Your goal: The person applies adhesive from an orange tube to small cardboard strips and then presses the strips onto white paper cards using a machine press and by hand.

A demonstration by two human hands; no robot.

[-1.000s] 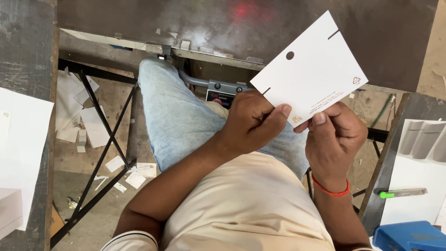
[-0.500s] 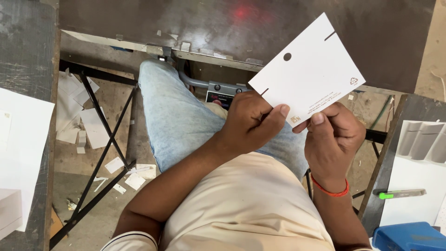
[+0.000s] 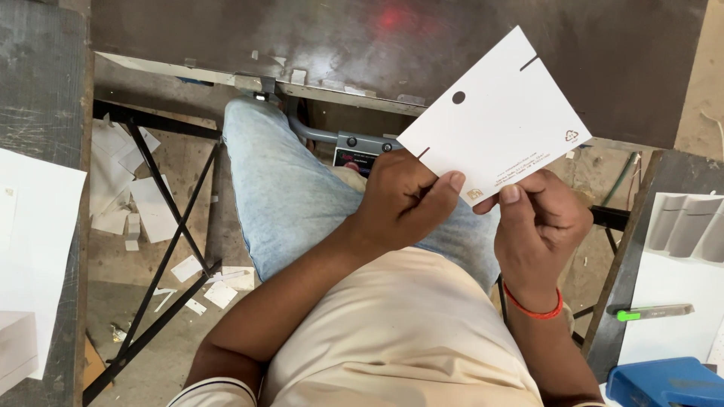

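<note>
A white cardboard piece [image 3: 501, 124] with a round hole, two short slits and small print is held tilted above my lap. My left hand [image 3: 403, 200] grips its lower left edge, thumb on top. My right hand [image 3: 539, 222] pinches the lower right edge, also with the thumb on the face; a red thread band circles that wrist. Both hands hold the same card in front of the dark worktable [image 3: 452, 45]. My jeans-clad leg [image 3: 290, 188] lies below the card.
A dark table edge with white sheets [image 3: 30, 249] is at the left. At the right a white surface carries grey folded pieces [image 3: 686, 222], a green-tipped knife [image 3: 652, 311] and a blue object [image 3: 667, 380]. Paper scraps [image 3: 139, 196] litter the floor among black metal table legs.
The card and both hands have shifted slightly; the grip is the same.
</note>
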